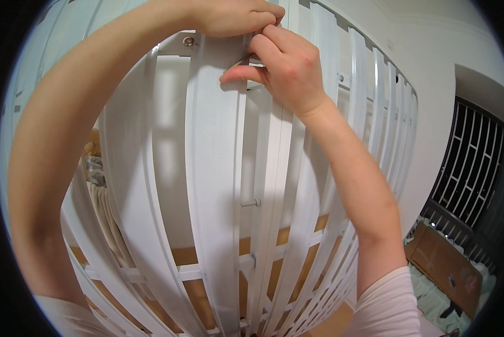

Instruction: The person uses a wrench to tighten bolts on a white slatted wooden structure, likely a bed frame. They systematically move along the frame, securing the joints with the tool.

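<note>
Both my arms reach up to a white slatted metal frame (215,168). At the top edge of the view my left hand (238,16) is closed, its fingertips pinched together against the frame. What they hold, if anything, is hidden. Just below and to its right, my right hand (290,66) has curled fingers and its thumb stretched left across a slat. A thin, dull metal piece (238,63) shows between that thumb and the fingers; its kind cannot be made out. Lower down, a bolt (251,203) sticks out sideways from a narrow upright.
A round bolt head (188,41) sits on a crossbar left of my hands. More slats curve away on both sides. At right are a dark barred window (471,160) and a brown cardboard piece (445,267) lying on pale green cloth.
</note>
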